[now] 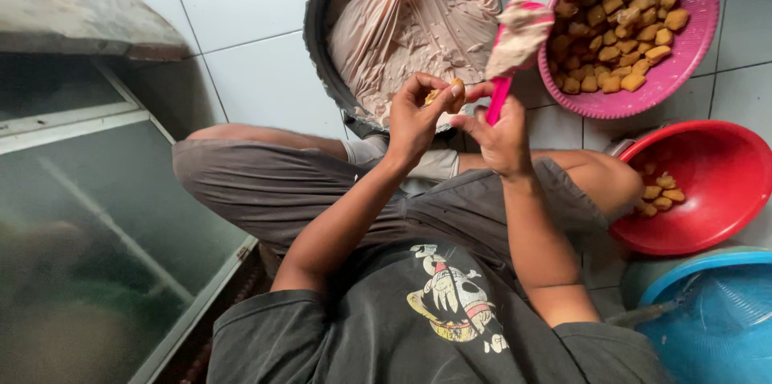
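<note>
My left hand (416, 114) pinches a golden fried tofu puff (452, 93) between thumb and fingers, just above my lap. My right hand (500, 136) grips a pink spatula (499, 97) whose blade carries a lump of beige paste (517, 36); its fingers also touch the puff. Beyond the hands stands a dark round tub (322, 46) lined with a plastic bag full of the same beige paste (410, 22).
A pink colander (698, 38) heaped with fried puffs sits at the top right on the white tiled floor (249, 70). A red basin (708, 191) holding several puffs is at my right knee, with a blue basket (716, 320) below it. A glass-fronted cabinet (96, 215) fills the left side.
</note>
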{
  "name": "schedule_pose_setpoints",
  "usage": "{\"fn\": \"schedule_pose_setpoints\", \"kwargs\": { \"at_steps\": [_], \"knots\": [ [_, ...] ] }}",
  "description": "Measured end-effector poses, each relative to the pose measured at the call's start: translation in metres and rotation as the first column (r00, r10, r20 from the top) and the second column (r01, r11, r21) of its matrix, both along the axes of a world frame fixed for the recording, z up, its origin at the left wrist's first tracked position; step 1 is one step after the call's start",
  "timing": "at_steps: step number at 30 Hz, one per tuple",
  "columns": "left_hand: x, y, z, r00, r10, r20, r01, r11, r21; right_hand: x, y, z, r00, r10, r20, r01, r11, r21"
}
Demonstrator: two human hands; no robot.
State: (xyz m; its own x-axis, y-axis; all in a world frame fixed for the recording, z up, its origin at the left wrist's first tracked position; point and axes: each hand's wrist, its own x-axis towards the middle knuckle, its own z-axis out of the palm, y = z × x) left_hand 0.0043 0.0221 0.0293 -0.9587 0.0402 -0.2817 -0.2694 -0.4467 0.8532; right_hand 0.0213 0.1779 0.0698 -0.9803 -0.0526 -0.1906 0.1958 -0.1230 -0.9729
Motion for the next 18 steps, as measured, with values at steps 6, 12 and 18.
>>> {"fn": "schedule_pose_setpoints", "kwargs": {
  "at_steps": [6,12,18],
  "knots": [
    [0.017,-0.051,-0.004,0.997,0.002,0.078,-0.015,0.986,0.166,-0.010,-0.015,-0.030,0.990,0.128,0.063,-0.134,0.985,0.109],
    [0.015,-0.128,-0.012,0.955,0.230,0.188,-0.253,0.961,0.108,-0.033,-0.009,-0.078,0.845,0.496,0.199,-0.412,0.367,0.834],
    [0.022,-0.140,-0.020,0.925,0.254,0.283,-0.299,0.945,0.131,-0.034,-0.047,-0.133,0.631,0.692,0.351,-0.471,-0.018,0.882]
  ]
}}
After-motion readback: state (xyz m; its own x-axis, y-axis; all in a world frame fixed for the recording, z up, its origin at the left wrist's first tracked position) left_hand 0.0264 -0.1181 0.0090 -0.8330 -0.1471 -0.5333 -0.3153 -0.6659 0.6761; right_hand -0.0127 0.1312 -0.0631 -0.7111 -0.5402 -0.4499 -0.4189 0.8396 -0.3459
